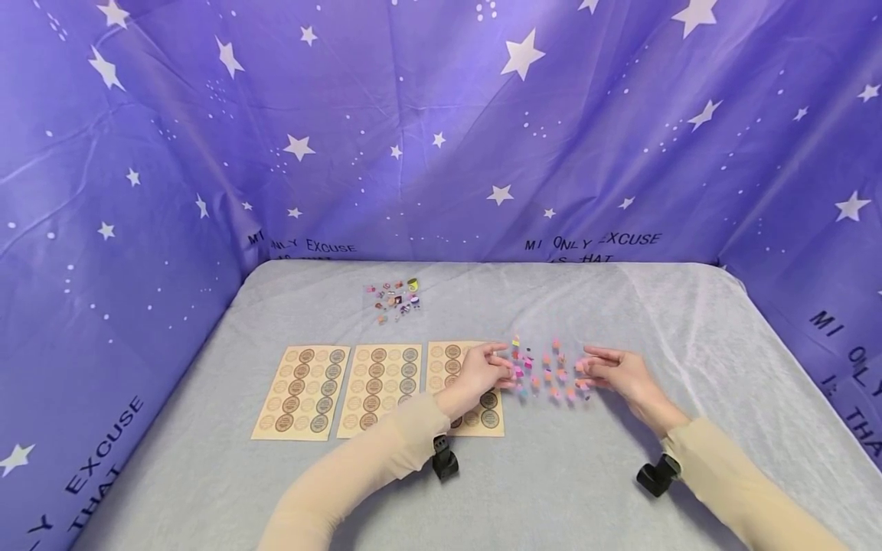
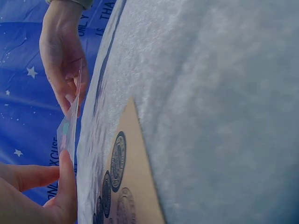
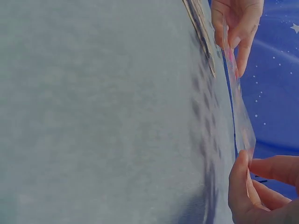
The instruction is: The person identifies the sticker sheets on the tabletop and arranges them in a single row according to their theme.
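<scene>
A clear sticker sheet (image 1: 549,373) with small pink and orange stickers is held up between both hands. My left hand (image 1: 477,376) pinches its left edge between thumb and fingers, above the rightmost tan sheet (image 1: 492,425). On the opposite edge, my right hand (image 1: 628,381) grips the film with thumb and fingertips. Both wrist views show the film (image 2: 70,125) side-on, raised off the tabletop and slightly tilted. Its shadow (image 3: 205,116) falls on the cloth below in the right wrist view.
Two more tan sheets of round brown and grey stickers, a left one (image 1: 301,394) and a middle one (image 1: 379,386), lie to the left. Another clear sticker sheet (image 1: 393,301) lies farther back. A grey cloth (image 1: 586,490) covers the table; a purple starry curtain (image 1: 413,176) surrounds it.
</scene>
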The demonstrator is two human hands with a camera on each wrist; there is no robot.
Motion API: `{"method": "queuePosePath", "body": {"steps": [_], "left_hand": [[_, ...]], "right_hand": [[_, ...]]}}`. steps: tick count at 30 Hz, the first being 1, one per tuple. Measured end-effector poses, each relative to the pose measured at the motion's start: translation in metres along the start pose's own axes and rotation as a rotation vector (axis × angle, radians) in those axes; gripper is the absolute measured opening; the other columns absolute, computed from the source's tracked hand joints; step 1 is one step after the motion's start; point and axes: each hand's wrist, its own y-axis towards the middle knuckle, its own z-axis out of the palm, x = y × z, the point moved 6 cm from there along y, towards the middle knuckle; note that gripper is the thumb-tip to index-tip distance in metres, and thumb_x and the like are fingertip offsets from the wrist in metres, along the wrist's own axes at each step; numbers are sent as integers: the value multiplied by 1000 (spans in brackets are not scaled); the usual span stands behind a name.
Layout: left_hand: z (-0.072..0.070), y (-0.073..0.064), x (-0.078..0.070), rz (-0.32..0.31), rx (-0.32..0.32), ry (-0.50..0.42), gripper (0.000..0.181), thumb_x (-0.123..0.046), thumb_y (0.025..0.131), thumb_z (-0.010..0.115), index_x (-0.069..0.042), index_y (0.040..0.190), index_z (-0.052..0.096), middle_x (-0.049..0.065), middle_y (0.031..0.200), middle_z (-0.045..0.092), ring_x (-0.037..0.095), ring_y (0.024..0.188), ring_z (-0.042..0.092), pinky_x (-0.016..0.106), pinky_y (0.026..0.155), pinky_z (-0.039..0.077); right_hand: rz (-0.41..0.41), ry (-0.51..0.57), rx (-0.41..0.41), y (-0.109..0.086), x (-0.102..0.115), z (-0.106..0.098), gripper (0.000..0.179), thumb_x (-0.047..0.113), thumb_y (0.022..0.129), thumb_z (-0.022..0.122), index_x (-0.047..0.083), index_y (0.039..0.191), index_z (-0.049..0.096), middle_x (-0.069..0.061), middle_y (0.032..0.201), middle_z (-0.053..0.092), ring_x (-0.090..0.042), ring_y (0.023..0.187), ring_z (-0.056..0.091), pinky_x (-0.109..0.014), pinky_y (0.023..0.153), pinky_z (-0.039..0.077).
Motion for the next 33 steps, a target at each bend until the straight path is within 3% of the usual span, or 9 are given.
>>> {"method": "queuePosePath", "body": {"steps": [10,14,19,33], "left_hand": [[1,-11,3,15,32,43,48,20,75,50,6,121,48,26,85,61,30,65,64,32,57,55],[2,-13,6,6,41,1,49,21,74,49,7,121,47,28,85,60,22,58,61,32,58,55],[2,-13,12,-6,40,-21,49,22,73,48,7,120,48,25,81,61,13,54,57,30,56,55],[3,-16,13,-5,54,30,49,21,74,49,8,122,45,19,79,62,14,57,60,28,55,54]], "right_hand": [[53,-27,18,-7,-3,5,51,-8,83,49,-22,126,25,4,81,65,-5,75,62,-23,68,53],[73,-56,28,-10,-3,7,51,-9,84,48,-22,127,23,3,84,65,-4,75,61,-24,69,53],[78,-56,47,-12,-5,9,52,-9,84,48,-22,127,23,3,85,64,-4,75,61,-26,70,53],[92,-101,39,-15,-11,8,50,-7,84,48,-21,127,26,5,84,62,-3,75,61,-25,70,53]]}}
